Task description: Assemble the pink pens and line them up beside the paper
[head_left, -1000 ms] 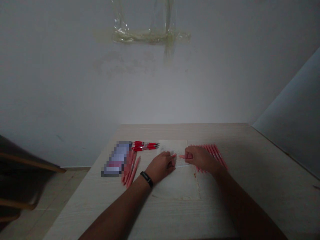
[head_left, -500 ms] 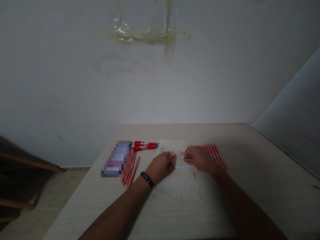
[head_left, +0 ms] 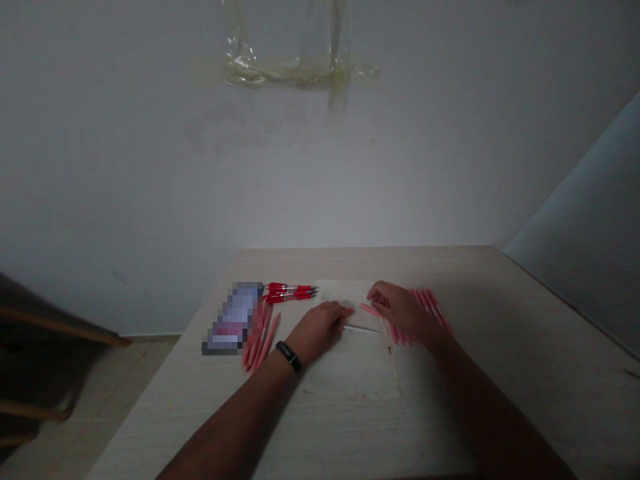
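Left hand (head_left: pixel 319 329): palm down on a white paper sheet (head_left: pixel 350 377), fingers loosely together and pointing right, a black wristband (head_left: pixel 289 355) on the wrist. A thin pale pen refill (head_left: pixel 362 328) lies across the sheet, its near end at the fingertips; whether it is gripped cannot be told.

Right hand (head_left: pixel 403 311): raised slightly, fingers half curled, narrow rather than wide. A slim pink pen barrel (head_left: pixel 371 310) runs from beneath the fingers toward the left hand, its tip just beside the refill but apart from it; whether it is gripped cannot be told.

Also on the light wood-grain table (head_left: pixel 500 400): a fan of slim pink pen barrels (head_left: pixel 429 307) along the sheet's right side, partly behind the right hand; a loose group of pink pen barrels (head_left: pixel 259 340) left of the sheet, near the left hand; a small bundle of red-and-silver pens (head_left: pixel 289 292) near the far edge, beyond the left hand; a pixelated rectangular packet (head_left: pixel 233 318), its details unreadable, touching the left group.
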Motion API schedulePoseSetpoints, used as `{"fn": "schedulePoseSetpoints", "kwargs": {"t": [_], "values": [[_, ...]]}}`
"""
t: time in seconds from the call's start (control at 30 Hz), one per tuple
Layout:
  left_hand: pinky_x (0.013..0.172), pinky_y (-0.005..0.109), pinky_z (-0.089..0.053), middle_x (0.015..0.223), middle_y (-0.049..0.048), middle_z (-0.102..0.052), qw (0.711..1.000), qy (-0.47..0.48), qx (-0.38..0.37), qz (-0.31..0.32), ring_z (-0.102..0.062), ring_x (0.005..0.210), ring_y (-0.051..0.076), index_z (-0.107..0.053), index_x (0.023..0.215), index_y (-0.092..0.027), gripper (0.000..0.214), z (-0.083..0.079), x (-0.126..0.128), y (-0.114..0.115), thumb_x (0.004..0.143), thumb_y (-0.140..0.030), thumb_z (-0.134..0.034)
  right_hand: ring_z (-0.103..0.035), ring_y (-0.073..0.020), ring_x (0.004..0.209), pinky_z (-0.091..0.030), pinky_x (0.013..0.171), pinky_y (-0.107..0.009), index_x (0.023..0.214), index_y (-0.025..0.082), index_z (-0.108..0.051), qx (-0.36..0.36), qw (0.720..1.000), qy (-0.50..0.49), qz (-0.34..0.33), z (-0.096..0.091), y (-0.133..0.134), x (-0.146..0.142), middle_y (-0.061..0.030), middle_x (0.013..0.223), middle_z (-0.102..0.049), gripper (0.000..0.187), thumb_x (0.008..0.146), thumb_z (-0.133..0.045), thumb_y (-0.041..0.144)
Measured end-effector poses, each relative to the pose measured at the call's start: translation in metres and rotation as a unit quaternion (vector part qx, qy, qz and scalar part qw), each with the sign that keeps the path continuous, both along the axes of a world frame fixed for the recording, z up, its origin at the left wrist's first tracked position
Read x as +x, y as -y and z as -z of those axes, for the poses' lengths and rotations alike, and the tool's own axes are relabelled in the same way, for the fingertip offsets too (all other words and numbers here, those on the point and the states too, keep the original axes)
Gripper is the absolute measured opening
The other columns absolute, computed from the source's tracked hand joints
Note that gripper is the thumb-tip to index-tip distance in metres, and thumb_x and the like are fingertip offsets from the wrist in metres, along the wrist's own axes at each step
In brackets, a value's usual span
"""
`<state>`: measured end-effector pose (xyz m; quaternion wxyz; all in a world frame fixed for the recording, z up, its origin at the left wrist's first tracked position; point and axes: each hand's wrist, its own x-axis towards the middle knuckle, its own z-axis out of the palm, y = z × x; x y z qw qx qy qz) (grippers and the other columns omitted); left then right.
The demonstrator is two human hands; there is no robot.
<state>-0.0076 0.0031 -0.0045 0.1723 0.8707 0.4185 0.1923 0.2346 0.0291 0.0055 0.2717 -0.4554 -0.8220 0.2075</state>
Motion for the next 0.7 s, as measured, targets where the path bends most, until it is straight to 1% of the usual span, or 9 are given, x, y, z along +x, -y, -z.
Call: {"fn": "schedulePoseSetpoints", "kwargs": {"t": [0.07,0.13,0.23,0.33,0.4,0.5,0.7], "values": [[0.082,0.027,-0.046,0.095,0.0055,-0.063,1.000,-0.003,0.005,0.019,-0.059,0.090,0.017,-0.067,0.104,-0.020,0.028,-0.0009,-0.0009,0.0007,0.088,-0.008,-0.049,-0.058,-0.0160,0.083,-0.043,0.074,-0.027,0.096,0.018,-0.062,0.013,1.000,-0.010,-0.014,0.0023,-0.0016,0.0001,-0.0046,0.092,-0.065,0.012,0.090,-0.052,0.016],[0.084,0.027,-0.046,0.096,0.0057,-0.063,1.000,-0.001,0.007,0.022,-0.059,0.092,0.017,-0.069,0.101,-0.021,0.025,-0.0017,-0.0020,0.0014,0.091,-0.012,-0.048,-0.058,-0.0163,0.085,-0.044,0.076,-0.028,0.096,0.018,-0.063,0.027,0.999,-0.012,-0.016,0.0041,-0.0031,0.0005,-0.0050,0.094,-0.064,0.013,0.091,-0.051,0.015],[0.079,0.026,-0.046,0.094,0.0057,-0.062,1.000,0.009,0.010,-0.015,-0.059,0.087,0.016,-0.070,0.096,-0.020,0.024,-0.0034,-0.0046,0.0008,0.094,-0.016,-0.047,-0.058,-0.0156,0.083,-0.044,0.076,-0.027,0.092,0.018,-0.063,0.040,0.999,-0.014,-0.014,0.0044,-0.0049,0.0018,-0.0044,0.092,-0.063,0.014,0.091,-0.051,0.012],[0.072,0.024,-0.043,0.094,0.0056,-0.062,0.997,0.016,0.009,-0.071,-0.059,0.083,0.015,-0.071,0.098,-0.020,0.021,-0.0050,-0.0075,-0.0016,0.092,-0.017,-0.051,-0.059,-0.0159,0.087,-0.044,0.079,-0.028,0.092,0.017,-0.064,0.050,0.998,-0.018,-0.017,0.0043,-0.0062,0.0039,-0.0049,0.094,-0.062,0.015,0.091,-0.051,0.011],[0.069,0.024,-0.042,0.094,0.0055,-0.062,0.995,0.019,0.005,-0.095,-0.059,0.082,0.015,-0.071,0.098,-0.020,0.020,-0.0059,-0.0087,-0.0027,0.090,-0.016,-0.053,-0.060,-0.0161,0.089,-0.045,0.081,-0.028,0.095,0.018,-0.065,0.053,0.998,-0.018,-0.019,0.0053,-0.0069,0.0052,-0.0049,0.095,-0.062,0.016,0.092,-0.051,0.010],[0.067,0.024,-0.040,0.094,0.0054,-0.063,0.994,0.022,0.005,-0.110,-0.058,0.080,0.015,-0.071,0.097,-0.020,0.021,-0.0072,-0.0085,-0.0026,0.090,-0.015,-0.051,-0.060,-0.0161,0.089,-0.045,0.080,-0.028,0.096,0.018,-0.065,0.056,0.998,-0.013,-0.021,0.0071,-0.0073,0.0060,-0.0045,0.095,-0.062,0.016,0.092,-0.051,0.011],[0.067,0.024,-0.041,0.093,0.0056,-0.063,0.993,0.017,-0.004,-0.118,-0.059,0.080,0.015,-0.070,0.096,-0.019,0.019,-0.0076,-0.0076,-0.0021,0.089,-0.015,-0.054,-0.060,-0.0153,0.085,-0.045,0.077,-0.027,0.095,0.018,-0.065,0.054,0.998,-0.013,-0.028,0.0057,-0.0058,0.0046,-0.0042,0.094,-0.062,0.014,0.092,-0.053,0.011]]}}
